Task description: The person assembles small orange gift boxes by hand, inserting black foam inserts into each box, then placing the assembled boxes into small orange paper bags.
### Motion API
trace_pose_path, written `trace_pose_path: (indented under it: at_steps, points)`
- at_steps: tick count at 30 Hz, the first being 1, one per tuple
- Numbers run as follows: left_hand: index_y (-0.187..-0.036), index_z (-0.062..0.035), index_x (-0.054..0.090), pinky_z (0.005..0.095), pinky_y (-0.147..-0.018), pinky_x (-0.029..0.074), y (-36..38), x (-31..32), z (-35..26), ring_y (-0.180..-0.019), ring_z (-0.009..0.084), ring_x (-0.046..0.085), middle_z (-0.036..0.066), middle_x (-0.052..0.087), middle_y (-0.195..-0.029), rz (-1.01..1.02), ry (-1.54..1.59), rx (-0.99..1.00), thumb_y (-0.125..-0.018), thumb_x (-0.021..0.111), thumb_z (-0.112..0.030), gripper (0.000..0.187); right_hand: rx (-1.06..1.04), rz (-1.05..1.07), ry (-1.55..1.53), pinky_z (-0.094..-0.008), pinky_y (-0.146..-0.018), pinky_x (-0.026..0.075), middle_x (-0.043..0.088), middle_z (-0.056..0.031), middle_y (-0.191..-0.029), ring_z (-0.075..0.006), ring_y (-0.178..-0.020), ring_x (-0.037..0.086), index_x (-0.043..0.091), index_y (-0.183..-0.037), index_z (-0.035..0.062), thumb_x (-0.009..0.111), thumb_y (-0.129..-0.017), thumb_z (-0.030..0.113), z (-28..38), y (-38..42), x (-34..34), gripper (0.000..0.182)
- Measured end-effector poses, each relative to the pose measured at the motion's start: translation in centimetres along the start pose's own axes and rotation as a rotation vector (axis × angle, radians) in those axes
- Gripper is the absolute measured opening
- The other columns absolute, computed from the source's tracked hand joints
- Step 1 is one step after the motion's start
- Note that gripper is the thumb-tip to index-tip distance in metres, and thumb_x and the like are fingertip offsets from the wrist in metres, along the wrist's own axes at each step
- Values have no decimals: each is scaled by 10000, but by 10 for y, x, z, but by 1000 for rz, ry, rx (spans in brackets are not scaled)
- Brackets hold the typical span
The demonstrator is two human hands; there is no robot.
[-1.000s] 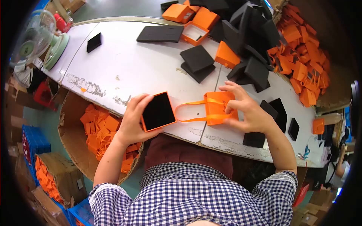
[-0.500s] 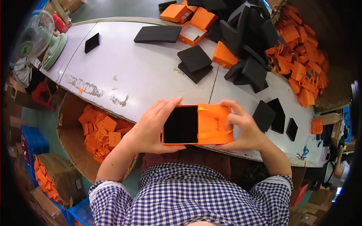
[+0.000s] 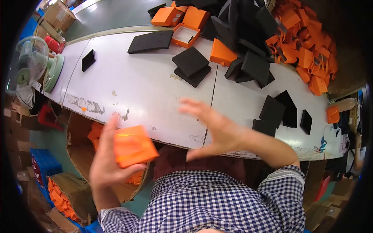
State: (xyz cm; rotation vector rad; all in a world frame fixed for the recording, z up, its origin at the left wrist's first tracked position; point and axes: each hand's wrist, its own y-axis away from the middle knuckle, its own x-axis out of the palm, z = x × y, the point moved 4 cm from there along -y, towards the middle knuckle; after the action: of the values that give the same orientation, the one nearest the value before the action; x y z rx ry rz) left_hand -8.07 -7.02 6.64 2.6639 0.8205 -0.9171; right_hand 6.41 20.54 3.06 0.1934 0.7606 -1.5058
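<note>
An orange box, which looks closed and is slightly blurred, is held in my left hand over the table's front edge, above a large carton. My right hand is raised over the table with its fingers spread and nothing in it. Beyond it, two black square pads lie stacked on the white table. To the right of my right hand are several more black pads.
A large carton of orange pieces stands below the table's front edge. Black pads and orange boxes are heaped at the back. Orange pouches fill the back right. A green fan stands at the left.
The orange box, earlier open in both hands with a black inside showing, has moved left in my left hand. My right hand has let go and opened. The view has shifted slightly.
</note>
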Motion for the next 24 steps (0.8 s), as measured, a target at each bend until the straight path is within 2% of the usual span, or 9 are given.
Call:
trace_pose_path:
  at_steps: [1, 3, 7, 9, 11, 17, 20, 23, 24]
  points:
    - [-1608, 46, 248, 517, -1234, 260, 6, -31, -6, -1500, 434, 345, 289, 339, -1617, -7, -423, 94, -663, 948, -470, 1284, -22, -98, 153, -492, -1151, 416, 452, -245, -1502, -447, -1433, 414, 426, -1478, 41, 952, -706, 394, -12, -7, -13, 998]
    - [-1609, 39, 260, 503, -1242, 250, -9, -46, -22, -1515, 449, 329, 298, 324, -1633, -33, -619, 124, -735, 885, -519, 1210, -12, -238, 399, -508, -1142, 409, 448, -255, -1507, -422, -1435, 420, 449, -1455, 15, 900, -767, 443, -39, -27, -31, 927]
    - [-1583, 18, 344, 513, -1212, 286, -129, 0, -35, -1497, 409, 375, 279, 427, -1577, -18, -466, 356, -924, 739, -394, 872, 177, -328, 792, -522, -1115, 407, 456, -238, -1508, -402, -1417, 446, 502, -1396, -2, 864, -803, 441, -88, -74, -28, 824]
    - [-1551, 0, 405, 503, -1160, 333, -203, 31, -40, -1438, 378, 454, 243, 482, -1544, -104, -496, 480, -970, 684, -324, 720, 364, -166, 814, -526, -1080, 411, 477, -214, -1500, -391, -1399, 457, 566, -1295, -10, 848, -807, 440, -112, -83, -33, 722]
    - [-1522, -19, 450, 482, -1121, 364, -277, 62, -32, -1386, 362, 498, 208, 529, -1506, -91, -634, 393, -985, 664, -336, 659, 328, -196, 838, -525, -1062, 419, 527, -175, -1440, -369, -1363, 477, 599, -1204, -7, 868, -774, 436, -109, -61, -48, 673]
    - [-994, -33, 740, 475, -995, 411, -357, 125, -27, -1122, 318, 661, 123, 745, -1052, -87, -808, 258, -948, 670, -307, 287, 411, -201, 573, -444, -1035, 441, 577, -136, -1269, -332, -1244, 538, 594, -1111, 8, 904, -725, 466, -101, -8, -86, 674]
    - [-935, -47, 724, 445, -989, 403, -333, 113, -27, -1091, 317, 654, 115, 719, -1070, -154, -674, 325, -882, 703, -208, 170, 380, -227, 541, -422, -1026, 447, 584, -138, -1218, -332, -1184, 546, 585, -1101, 3, 913, -719, 465, -102, 4, -101, 683]
    - [-922, -43, 700, 442, -1041, 406, -262, 76, -43, -1162, 286, 633, 93, 682, -1178, -274, -350, 593, -942, 675, -172, 133, 390, -242, 540, -412, -1024, 449, 580, -140, -1186, -335, -1136, 544, 577, -1105, 0, 909, -740, 436, -97, 9, -103, 659]
    - [-955, -42, 685, 455, -1073, 406, -251, 62, -35, -1209, 271, 613, 80, 657, -1219, -178, 227, 417, -979, 649, -164, 129, 372, -244, 548, -410, -1028, 449, 579, -146, -1203, -341, -1151, 540, 575, -1110, -3, 898, -761, 421, -98, 9, -103, 637]
